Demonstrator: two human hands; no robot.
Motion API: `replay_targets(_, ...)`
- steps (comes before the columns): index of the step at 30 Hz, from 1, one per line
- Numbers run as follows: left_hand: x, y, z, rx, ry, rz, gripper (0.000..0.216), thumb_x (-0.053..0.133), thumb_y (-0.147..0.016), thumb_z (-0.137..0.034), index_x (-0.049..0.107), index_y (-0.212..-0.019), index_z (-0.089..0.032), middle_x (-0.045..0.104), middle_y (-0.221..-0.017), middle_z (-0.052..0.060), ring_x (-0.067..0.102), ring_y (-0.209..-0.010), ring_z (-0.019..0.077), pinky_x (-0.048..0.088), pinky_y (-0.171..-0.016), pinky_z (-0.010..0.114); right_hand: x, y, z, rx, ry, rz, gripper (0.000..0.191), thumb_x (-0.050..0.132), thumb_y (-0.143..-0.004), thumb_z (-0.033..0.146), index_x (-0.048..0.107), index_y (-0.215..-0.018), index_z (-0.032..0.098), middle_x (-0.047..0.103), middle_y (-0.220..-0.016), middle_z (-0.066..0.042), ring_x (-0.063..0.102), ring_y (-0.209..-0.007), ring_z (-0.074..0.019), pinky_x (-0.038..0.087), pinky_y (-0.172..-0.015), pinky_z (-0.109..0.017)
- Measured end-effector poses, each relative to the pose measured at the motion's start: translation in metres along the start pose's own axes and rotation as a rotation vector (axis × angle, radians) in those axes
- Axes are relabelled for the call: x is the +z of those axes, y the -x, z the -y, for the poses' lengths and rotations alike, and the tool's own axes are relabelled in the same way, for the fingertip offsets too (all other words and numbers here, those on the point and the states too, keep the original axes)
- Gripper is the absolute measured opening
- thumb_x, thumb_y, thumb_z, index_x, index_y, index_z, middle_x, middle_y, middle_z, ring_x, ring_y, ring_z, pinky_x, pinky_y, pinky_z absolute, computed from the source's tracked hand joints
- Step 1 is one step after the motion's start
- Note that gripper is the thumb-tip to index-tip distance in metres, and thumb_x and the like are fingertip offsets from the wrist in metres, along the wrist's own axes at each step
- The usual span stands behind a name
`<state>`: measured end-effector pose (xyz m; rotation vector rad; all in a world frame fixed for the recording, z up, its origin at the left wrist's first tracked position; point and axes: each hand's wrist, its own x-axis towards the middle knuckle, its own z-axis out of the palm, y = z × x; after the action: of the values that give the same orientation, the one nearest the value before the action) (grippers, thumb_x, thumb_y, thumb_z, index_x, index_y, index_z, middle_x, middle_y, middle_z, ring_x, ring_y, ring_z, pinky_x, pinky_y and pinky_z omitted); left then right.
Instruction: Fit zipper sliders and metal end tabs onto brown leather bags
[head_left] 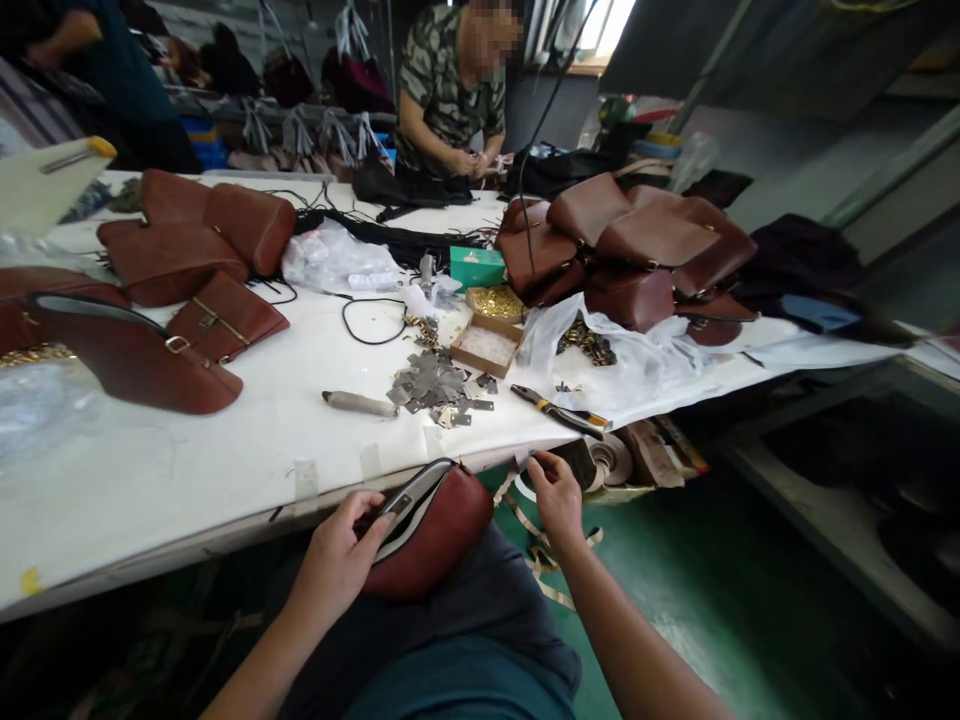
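Note:
A brown leather bag [439, 530] with a grey-lined open mouth rests on my lap at the table's front edge. My left hand [341, 555] grips its rim, fingers curled over the opening. My right hand [556, 492] is closed in a pinch just under the table edge, on something small I cannot make out, near a roll of tape [611, 458]. On the white table [225, 460] above lie a pile of grey metal plates [435, 385], pliers [561, 410] and a wooden-handled tool [360, 404].
Brown bags are piled at the left [172, 290] and at the right [637, 250]. Small boxes of gold fittings [491, 325] and plastic bags sit mid-table. A person in a camouflage shirt [450, 90] works at the far side. Green floor lies to the right.

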<state>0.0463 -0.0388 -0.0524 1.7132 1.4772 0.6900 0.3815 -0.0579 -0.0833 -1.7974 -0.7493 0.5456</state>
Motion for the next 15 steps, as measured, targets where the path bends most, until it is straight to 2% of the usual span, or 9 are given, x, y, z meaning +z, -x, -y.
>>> replay_targets(2,0.003,-0.001,-0.001,0.032,-0.022,0.005,0.039,0.059,-0.092,-0.047,0.067,-0.122,-0.024,0.077,-0.115,0.006,0.072,-0.107,0.0253,0.054,-0.099,0.037,-0.001,-0.007,-0.023,0.032,-0.025,0.023,0.046,0.078,-0.075,0.055,0.073,-0.102,0.017,0.075,-0.098,-0.009,0.066,-0.095,-0.0270,0.051,-0.087,-0.038)
replay_targets(4,0.004,-0.001,-0.005,0.075,-0.042,0.049,0.040,0.059,-0.093,-0.041,0.067,-0.128,-0.025,0.076,-0.121,0.005,0.071,-0.112,0.0249,0.052,-0.103,0.037,0.005,-0.010,-0.031,0.052,-0.083,0.070,0.043,0.079,-0.075,0.057,0.072,-0.095,0.019,0.074,-0.089,-0.005,0.066,-0.086,-0.0239,0.050,-0.081,-0.035)
replay_targets(6,0.003,0.001,-0.009,0.090,-0.049,0.100,0.036,0.059,-0.092,-0.036,0.070,-0.124,-0.024,0.076,-0.123,0.005,0.071,-0.112,0.0243,0.052,-0.103,0.035,0.010,-0.011,-0.031,0.070,-0.164,0.129,0.041,0.080,-0.074,0.058,0.069,-0.089,0.021,0.071,-0.082,-0.002,0.064,-0.077,-0.0201,0.050,-0.075,-0.032)
replay_targets(9,-0.001,0.005,-0.011,0.029,-0.021,0.164,0.034,0.059,-0.093,-0.035,0.071,-0.121,-0.023,0.078,-0.117,0.005,0.072,-0.106,0.0241,0.054,-0.097,0.033,0.011,-0.011,-0.030,0.106,-0.289,0.178,0.041,0.081,-0.073,0.058,0.065,-0.085,0.022,0.066,-0.078,0.002,0.060,-0.070,-0.0153,0.049,-0.069,-0.028)
replay_targets(12,-0.005,0.009,-0.004,-0.028,0.052,0.224,0.038,0.056,-0.096,-0.039,0.069,-0.128,-0.022,0.078,-0.119,0.005,0.073,-0.103,0.0245,0.056,-0.093,0.032,0.007,-0.011,-0.030,0.169,-0.364,0.207,0.044,0.084,-0.068,0.057,0.062,-0.079,0.022,0.062,-0.072,0.003,0.057,-0.064,-0.0130,0.048,-0.062,-0.025)
replay_targets(15,-0.008,0.012,0.003,-0.051,0.091,0.249,0.042,0.055,-0.097,-0.037,0.065,-0.135,-0.021,0.074,-0.129,0.007,0.072,-0.108,0.0254,0.054,-0.098,0.034,0.006,-0.012,-0.028,0.251,-0.387,0.258,0.048,0.088,-0.062,0.058,0.061,-0.077,0.021,0.063,-0.068,0.002,0.058,-0.060,-0.0140,0.050,-0.059,-0.027)
